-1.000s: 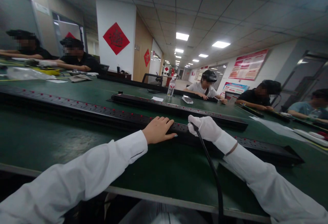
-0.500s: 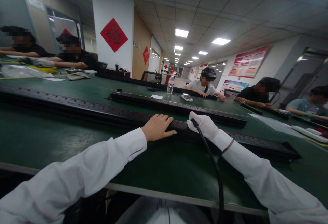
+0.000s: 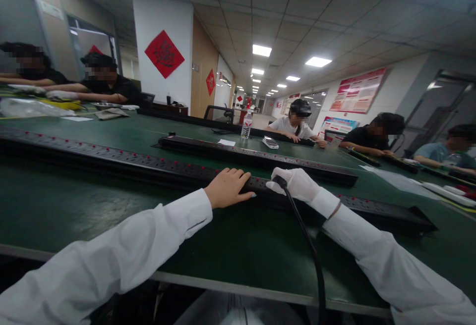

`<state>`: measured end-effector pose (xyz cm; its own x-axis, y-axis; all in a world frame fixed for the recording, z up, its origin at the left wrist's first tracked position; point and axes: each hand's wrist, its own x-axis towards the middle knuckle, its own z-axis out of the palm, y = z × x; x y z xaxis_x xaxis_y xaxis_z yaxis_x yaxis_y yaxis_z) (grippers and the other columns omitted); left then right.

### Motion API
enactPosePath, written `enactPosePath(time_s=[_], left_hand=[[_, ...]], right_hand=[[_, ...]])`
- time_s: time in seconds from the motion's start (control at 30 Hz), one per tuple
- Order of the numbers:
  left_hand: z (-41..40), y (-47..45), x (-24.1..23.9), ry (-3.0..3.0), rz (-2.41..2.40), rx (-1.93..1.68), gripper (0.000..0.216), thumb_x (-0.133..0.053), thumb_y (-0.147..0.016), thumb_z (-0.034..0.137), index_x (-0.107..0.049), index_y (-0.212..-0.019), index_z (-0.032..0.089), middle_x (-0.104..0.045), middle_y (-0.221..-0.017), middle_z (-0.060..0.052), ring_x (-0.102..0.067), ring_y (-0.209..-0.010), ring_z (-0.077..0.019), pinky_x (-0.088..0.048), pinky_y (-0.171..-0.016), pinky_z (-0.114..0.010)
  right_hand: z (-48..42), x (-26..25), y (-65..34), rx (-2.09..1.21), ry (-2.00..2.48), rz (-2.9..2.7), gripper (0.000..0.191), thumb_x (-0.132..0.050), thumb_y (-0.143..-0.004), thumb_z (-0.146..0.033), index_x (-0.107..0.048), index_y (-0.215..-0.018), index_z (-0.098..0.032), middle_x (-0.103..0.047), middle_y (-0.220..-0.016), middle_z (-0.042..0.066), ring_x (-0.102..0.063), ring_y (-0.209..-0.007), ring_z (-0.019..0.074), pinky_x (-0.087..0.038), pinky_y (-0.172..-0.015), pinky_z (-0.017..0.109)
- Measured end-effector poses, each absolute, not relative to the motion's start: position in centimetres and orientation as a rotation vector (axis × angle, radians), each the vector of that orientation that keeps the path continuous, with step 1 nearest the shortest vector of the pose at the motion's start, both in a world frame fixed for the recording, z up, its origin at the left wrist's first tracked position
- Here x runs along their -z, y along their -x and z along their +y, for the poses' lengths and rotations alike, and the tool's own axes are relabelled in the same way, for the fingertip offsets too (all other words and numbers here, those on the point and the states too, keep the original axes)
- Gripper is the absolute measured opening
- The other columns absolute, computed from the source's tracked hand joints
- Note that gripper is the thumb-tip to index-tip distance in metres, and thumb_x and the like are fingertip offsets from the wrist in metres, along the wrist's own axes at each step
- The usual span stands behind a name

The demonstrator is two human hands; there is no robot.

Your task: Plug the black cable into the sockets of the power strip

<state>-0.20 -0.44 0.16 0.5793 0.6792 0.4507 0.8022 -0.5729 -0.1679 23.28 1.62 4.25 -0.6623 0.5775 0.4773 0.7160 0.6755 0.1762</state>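
Note:
A long black power strip (image 3: 122,160) with red switches lies across the green table (image 3: 74,206). My bare left hand (image 3: 227,187) rests on top of the strip, fingers curled over its far edge. My right hand (image 3: 295,182), in a white glove, is closed on a black plug (image 3: 279,182) pressed at the strip just right of my left hand. The plug's thick black cable (image 3: 308,250) runs down over the table's near edge. Both arms wear white sleeves.
A second black power strip (image 3: 256,156) lies farther back, with a water bottle (image 3: 246,126) and a small device (image 3: 271,142) behind it. Several people sit around the table at the left and far right. Papers and white parts (image 3: 442,191) lie at the right.
My right hand has shifted slightly left along the strip with the plug. My left hand has stayed put. The view has tilted a little.

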Motion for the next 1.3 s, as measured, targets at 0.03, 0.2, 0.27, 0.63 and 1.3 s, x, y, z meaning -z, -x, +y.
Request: enactPosePath(time_s=[0.03, 0.2, 0.27, 0.63, 1.3], left_hand=[[-0.5, 0.2, -0.2, 2.459, -1.202, 0.483, 0.060, -0.029, -0.082, 0.060, -0.043, -0.120, 0.016, -0.058, -0.103, -0.011, -0.053, -0.095, -0.0241, -0.036, -0.081, -0.035], [-0.6, 0.2, -0.2, 2.455, -1.201, 0.485, 0.061, -0.028, -0.082, 0.061, -0.043, -0.119, 0.015, -0.058, -0.102, -0.011, -0.053, -0.096, -0.0244, -0.037, -0.081, -0.035], [-0.6, 0.2, -0.2, 2.457, -1.197, 0.486, 0.060, -0.028, -0.082, 0.061, -0.043, -0.119, 0.015, -0.058, -0.103, -0.011, -0.053, -0.096, -0.0244, -0.037, -0.080, -0.035], [-0.8, 0.1, -0.3, 2.422, -1.193, 0.475, 0.060, -0.029, -0.082, 0.060, -0.044, -0.119, 0.015, -0.057, -0.103, -0.012, -0.052, -0.096, -0.0242, -0.036, -0.082, -0.036], [-0.8, 0.5, -0.9, 2.434, -1.252, 0.431, 0.072, -0.017, -0.079, 0.069, -0.044, -0.120, 0.016, -0.059, -0.103, -0.011, -0.055, -0.093, -0.0238, -0.038, -0.079, -0.035]], right_hand=[[1.7, -4.2, -23.3, 0.478, 1.021, -2.512, 0.029, -0.045, -0.078, -0.050, -0.052, -0.077, -0.021, -0.057, -0.058, -0.002, -0.051, -0.050, 0.0098, -0.027, -0.048, 0.020], [1.7, -4.0, -23.2, 0.405, 1.066, -2.522, 0.030, -0.044, -0.078, -0.051, -0.053, -0.078, -0.022, -0.057, -0.057, -0.003, -0.051, -0.050, 0.0097, -0.027, -0.047, 0.019], [1.7, -3.9, -23.3, 0.410, 1.060, -2.517, 0.029, -0.044, -0.078, -0.051, -0.053, -0.080, -0.023, -0.057, -0.058, -0.002, -0.051, -0.050, 0.0098, -0.028, -0.047, 0.019], [1.3, -4.4, -23.1, 0.506, 1.017, -2.559, 0.025, -0.040, -0.081, -0.043, -0.053, -0.075, -0.022, -0.055, -0.055, -0.003, -0.047, -0.048, 0.0081, -0.025, -0.048, 0.020], [2.1, -4.1, -30.3, 0.562, 0.834, -2.630, 0.020, -0.042, -0.080, -0.032, -0.050, -0.066, -0.020, -0.049, -0.052, -0.004, -0.042, -0.046, 0.0063, -0.028, -0.049, 0.020]])
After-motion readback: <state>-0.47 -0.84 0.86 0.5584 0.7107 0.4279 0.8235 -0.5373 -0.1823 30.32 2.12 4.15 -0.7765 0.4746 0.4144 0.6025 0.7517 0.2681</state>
